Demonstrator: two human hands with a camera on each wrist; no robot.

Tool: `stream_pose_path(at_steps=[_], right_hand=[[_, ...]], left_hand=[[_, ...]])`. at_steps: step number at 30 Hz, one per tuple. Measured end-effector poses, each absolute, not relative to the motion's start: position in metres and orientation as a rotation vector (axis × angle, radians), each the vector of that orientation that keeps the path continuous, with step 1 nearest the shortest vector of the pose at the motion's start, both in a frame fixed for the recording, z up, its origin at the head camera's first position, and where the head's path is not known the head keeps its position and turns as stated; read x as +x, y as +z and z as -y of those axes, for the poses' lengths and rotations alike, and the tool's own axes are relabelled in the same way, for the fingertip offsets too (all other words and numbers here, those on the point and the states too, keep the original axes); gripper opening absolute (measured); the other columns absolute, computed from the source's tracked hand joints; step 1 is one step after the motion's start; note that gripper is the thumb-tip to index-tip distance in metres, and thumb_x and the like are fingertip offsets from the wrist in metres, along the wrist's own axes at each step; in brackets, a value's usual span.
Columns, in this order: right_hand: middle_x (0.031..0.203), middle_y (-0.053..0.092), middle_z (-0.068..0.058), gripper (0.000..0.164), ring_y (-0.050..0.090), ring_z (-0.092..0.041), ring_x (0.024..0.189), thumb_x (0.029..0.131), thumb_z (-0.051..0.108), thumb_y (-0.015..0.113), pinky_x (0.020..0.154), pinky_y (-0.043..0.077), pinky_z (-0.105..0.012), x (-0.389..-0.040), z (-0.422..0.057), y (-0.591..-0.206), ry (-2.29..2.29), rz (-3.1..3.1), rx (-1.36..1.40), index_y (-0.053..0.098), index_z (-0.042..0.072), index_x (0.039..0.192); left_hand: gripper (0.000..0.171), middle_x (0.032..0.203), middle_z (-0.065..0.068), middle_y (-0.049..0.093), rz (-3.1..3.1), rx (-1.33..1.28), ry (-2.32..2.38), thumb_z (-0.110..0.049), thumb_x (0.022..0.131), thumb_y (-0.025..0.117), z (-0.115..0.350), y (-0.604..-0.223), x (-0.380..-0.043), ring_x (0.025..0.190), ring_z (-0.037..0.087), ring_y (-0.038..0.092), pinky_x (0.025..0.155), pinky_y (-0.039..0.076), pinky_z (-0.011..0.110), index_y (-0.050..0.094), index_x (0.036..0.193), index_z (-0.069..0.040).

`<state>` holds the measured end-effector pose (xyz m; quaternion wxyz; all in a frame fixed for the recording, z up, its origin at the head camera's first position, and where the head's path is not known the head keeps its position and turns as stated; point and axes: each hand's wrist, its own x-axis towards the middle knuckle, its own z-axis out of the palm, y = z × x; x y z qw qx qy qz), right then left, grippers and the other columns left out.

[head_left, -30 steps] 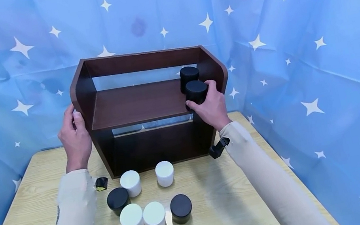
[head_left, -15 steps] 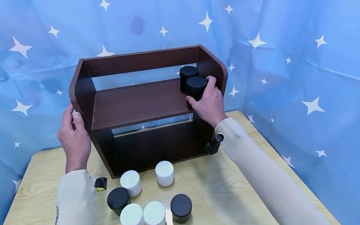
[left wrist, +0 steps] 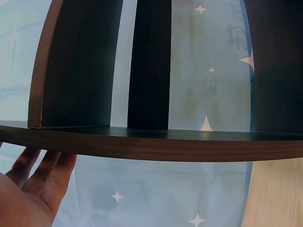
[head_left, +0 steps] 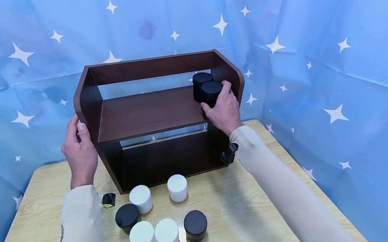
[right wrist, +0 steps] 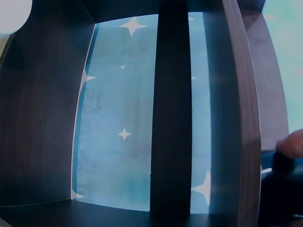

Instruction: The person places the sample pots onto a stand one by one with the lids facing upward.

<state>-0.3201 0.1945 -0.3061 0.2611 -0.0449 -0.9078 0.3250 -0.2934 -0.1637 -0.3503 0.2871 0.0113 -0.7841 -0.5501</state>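
A dark brown two-tier shelf (head_left: pixel 146 114) stands on the wooden table (head_left: pixel 57 231). My right hand (head_left: pixel 224 112) grips a black round jar (head_left: pixel 211 90) at the right end of the upper tier, thumb on its left side and fingers on its right. Just behind stands a second black jar (head_left: pixel 201 80), partly hidden by the first. Against the outside of the shelf's left side panel (head_left: pixel 86 99) rests my left hand (head_left: pixel 80 152). Its fingers (left wrist: pixel 59 182) reach out straight to the panel in the left wrist view. In the right wrist view only a fingertip (right wrist: pixel 291 143) and part of the dark jar show.
In front of the shelf stand several white jars (head_left: pixel 166 234) and two black jars, one at the left (head_left: pixel 127 217) and one farther right (head_left: pixel 195 225). A blue star-patterned curtain (head_left: pixel 314 52) hangs behind and to the right.
My right hand has pushed the black jar slightly back on the upper tier, nearer the jar behind. My left hand has stayed at the side panel.
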Motion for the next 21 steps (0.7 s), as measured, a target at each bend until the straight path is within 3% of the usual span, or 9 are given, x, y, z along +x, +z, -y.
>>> stream_pose_path(at_steps=[21], right_hand=[[0.144,0.046,-0.026,0.083,0.060,-0.040,0.123,0.090,0.035,0.073,0.109,0.048,-0.049,-0.3271,-0.1929,-0.3076,0.809,2.472,-0.164,0.023,0.005,0.148]], left_hand=[[0.039,0.149,-0.006,0.056,2.080,0.028,-1.460,-0.046,0.107,0.035,0.1630,-0.3520,-0.2936,0.136,0.019,0.051,0.116,0.042,0.049,0.045,0.145,-0.048]])
